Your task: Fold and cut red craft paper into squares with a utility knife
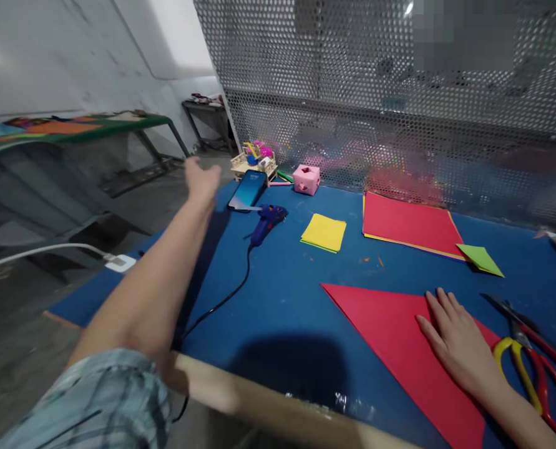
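My left hand [202,179] reaches out past the table's far left side, left of a smartphone [248,189]. Its fingers are apart, slightly blurred, with nothing visible in them. Flat on a folded red paper triangle [394,333] lies my right hand [460,337], fingers stretched out. Scissors with yellow handles [516,355] and another pair with red handles [546,380] lie just right of that hand, partly overlapping. A blue glue gun [269,222] rests beside the phone, its nozzle end near the screen.
Yellow square papers [324,232], a red paper stack [406,221], a folded green paper [482,258] and a pink paper cube [306,179] lie on the blue table [278,293]. A wooden holder [254,163] stands behind the phone. A black cord [226,299] crosses leftward. Perforated metal [352,112] borders the back.
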### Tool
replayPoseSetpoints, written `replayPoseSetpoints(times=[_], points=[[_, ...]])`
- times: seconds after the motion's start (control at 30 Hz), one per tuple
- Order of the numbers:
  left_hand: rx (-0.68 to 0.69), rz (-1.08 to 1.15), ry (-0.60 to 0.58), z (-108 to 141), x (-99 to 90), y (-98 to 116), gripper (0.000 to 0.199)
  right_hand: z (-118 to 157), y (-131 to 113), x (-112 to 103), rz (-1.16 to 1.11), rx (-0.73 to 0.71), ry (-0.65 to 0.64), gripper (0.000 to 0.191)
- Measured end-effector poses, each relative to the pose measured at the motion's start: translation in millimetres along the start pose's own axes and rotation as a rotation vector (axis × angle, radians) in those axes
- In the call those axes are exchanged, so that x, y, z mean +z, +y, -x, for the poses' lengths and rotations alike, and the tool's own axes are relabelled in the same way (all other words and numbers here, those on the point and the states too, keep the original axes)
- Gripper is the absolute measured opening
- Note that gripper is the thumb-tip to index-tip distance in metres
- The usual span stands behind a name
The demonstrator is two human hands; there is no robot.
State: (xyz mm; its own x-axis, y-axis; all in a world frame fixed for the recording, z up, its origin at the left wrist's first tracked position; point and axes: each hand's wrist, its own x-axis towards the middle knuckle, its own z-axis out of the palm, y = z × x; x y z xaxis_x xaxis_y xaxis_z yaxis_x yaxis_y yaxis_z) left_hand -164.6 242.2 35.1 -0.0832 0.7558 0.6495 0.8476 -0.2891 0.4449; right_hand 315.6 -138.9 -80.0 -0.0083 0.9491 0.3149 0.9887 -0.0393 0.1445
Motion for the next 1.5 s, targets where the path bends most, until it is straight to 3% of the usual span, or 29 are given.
replayPoseSetpoints(times=[0.07,0.13,0.17,0.2,0.23,0.27,0.37,0.4,0.47,0.53,0.6,0.7,0.8,1.03,1.17,1.3,1.4,1.5], points=[[-0.149,0.045,0.179,-12,-30.7,7,0.036,-1,-1,-1,0.000,0.002,-0.009,0.074],[-0.191,0.112,0.351,-11,-62.6,32,0.042,-2,-2,-2,-0.001,0.009,-0.021,0.073],[-0.117,0.271,0.514,-1,-76.5,52,0.043,-3,-2,-2,-0.001,0.015,-0.028,0.073],[0.030,0.399,0.591,14,-87.6,76,0.043,-3,-2,-3,0.001,0.023,-0.034,0.072],[0.196,0.497,0.577,35,-95.1,102,0.042,-4,-2,-3,0.005,0.031,-0.040,0.072],[0.346,0.570,0.477,61,-98.3,129,0.039,-4,-2,-3,0.009,0.037,-0.045,0.071],[0.688,0.582,-0.135,150,-84.6,198,0.021,-5,0,-5,0.016,0.040,-0.066,0.069],[0.780,0.534,-0.320,177,-74.9,213,0.019,-5,-1,-6,0.019,0.042,-0.074,0.068],[0.926,0.388,-0.698,222,-54.3,232,0.036,-6,-5,-8,0.027,0.054,-0.073,0.065],[1.002,0.283,-0.938,253,-38.1,240,0.054,-6,-14,-11,0.024,0.041,-0.046,0.062],[1.042,0.248,-1.037,270,-29.1,244,0.061,-7,-28,-14,-0.022,-0.043,-0.020,0.058],[1.026,0.213,-1.083,281,-25.1,245,0.065,-9,-46,-16,-0.159,-0.214,-0.065,0.053],[0.973,0.117,-1.094,283,-24.5,242,0.067,-13,-48,-19,-0.213,-0.212,-0.177,0.055],[0.782,-0.205,-1.054,273,-27.0,233,0.065,-12,-6,-26,-0.136,0.059,-0.263,0.067],[0.848,-0.257,-1.007,260,-30.8,234,0.045,-16,3,-32,-0.076,0.043,-0.233,0.059],[0.869,-0.274,-0.972,254,-34.5,235,0.038,-24,9,-45,-0.055,0.026,-0.216,0.051],[0.864,-0.303,-0.965,252,-36.4,233,0.037,-17,34,-58,-0.019,0.105,-0.188,0.045],[0.856,-0.331,-0.978,248,-36.8,230,0.034,8,71,-71,0.034,0.266,-0.170,0.044]])
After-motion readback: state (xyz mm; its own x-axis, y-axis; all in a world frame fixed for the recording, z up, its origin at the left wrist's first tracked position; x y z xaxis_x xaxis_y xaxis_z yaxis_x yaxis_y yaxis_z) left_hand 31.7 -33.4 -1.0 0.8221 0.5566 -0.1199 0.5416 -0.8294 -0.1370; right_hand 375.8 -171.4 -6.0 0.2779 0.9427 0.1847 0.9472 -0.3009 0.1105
